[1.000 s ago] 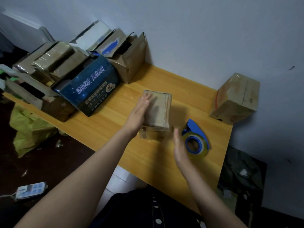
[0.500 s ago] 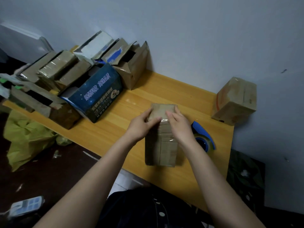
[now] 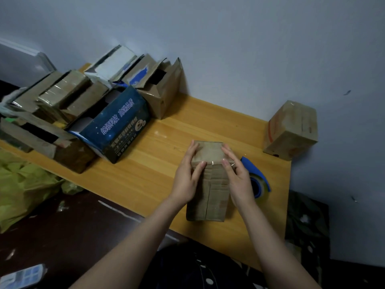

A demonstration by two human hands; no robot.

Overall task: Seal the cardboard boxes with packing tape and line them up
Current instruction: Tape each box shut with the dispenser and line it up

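Upright box [image 3: 208,195] on the surface [image 3: 145,163] is sandwiched between left hand [image 3: 185,178] and right hand [image 3: 237,180], fingers [image 3: 192,149] straight and flat, thumbs at its top edge, probably pressing tape down; tape dispenser [image 3: 259,178] parked just beside.

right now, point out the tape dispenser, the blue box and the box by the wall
tape dispenser [image 3: 255,171]: head view, blue guard
blue box [image 3: 116,127]: head view, printed side
box by the wall [image 3: 291,117]: head view, top face
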